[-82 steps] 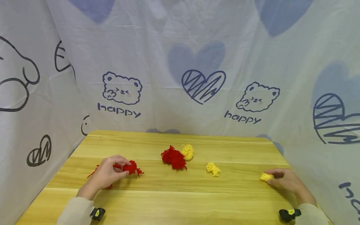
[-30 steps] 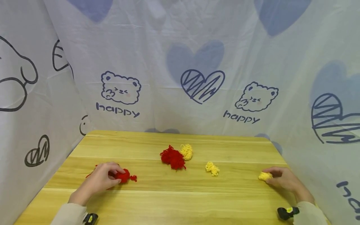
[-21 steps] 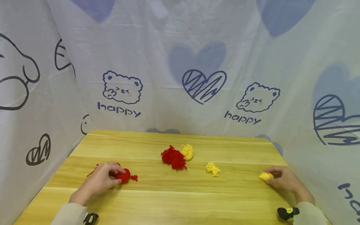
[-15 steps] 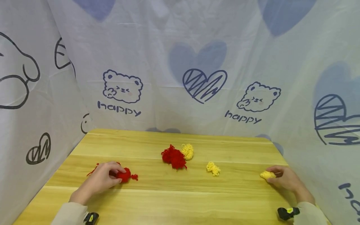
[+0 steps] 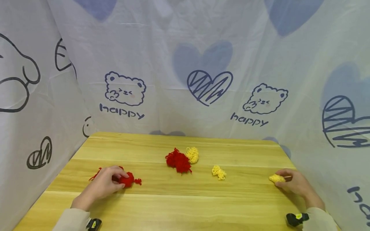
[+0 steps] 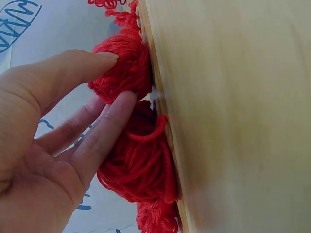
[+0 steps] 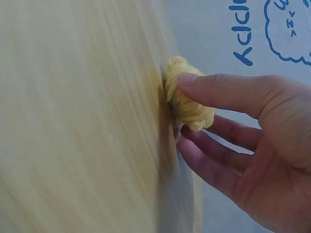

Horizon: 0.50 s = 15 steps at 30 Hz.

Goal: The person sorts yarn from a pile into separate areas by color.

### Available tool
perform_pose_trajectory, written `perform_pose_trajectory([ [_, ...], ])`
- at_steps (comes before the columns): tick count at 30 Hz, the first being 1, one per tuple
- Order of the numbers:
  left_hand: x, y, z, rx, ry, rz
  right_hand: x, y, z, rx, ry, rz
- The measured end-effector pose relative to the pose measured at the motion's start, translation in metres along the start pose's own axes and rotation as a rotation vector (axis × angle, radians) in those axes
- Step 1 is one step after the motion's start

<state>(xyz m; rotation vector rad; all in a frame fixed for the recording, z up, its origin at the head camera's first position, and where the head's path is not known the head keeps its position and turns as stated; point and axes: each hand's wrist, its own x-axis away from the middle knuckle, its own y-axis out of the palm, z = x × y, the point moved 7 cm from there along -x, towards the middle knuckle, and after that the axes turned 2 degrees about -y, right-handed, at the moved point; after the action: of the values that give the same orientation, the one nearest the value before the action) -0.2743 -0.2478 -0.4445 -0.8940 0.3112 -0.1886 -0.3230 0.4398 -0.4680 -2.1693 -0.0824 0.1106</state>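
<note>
Left hand [image 5: 101, 185] pinched the red yarn ball [image 5: 127, 179] and right hand [image 5: 295, 184] the yellow yarn ball [image 5: 276, 178], both down on the worktop [image 5: 185, 205]; I'd have kept those fingers gentle so nothing unravelled

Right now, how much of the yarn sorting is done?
Partly done, it seems. A red yarn bundle already lies by the left hand, which pinches another small red yarn ball. The right hand pinches a small yellow yarn ball. Left mid-table: a red yarn clump, a yellow yarn clump and a small yellow yarn piece.
</note>
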Motion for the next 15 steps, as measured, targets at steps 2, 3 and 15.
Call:
perform_pose_trajectory([
  [2, 0.000, 0.001, 0.000, 0.003, 0.005, -0.004, 0.001, 0.000, 0.001, 0.004, 0.014, -0.004],
  [3, 0.000, 0.001, 0.000, 0.003, -0.001, -0.004, 0.002, 0.000, 0.001, 0.006, 0.024, -0.008],
  [15, 0.002, -0.001, -0.004, 0.000, -0.015, 0.015, 0.008, -0.013, -0.023, -0.010, -0.013, 0.097],
])
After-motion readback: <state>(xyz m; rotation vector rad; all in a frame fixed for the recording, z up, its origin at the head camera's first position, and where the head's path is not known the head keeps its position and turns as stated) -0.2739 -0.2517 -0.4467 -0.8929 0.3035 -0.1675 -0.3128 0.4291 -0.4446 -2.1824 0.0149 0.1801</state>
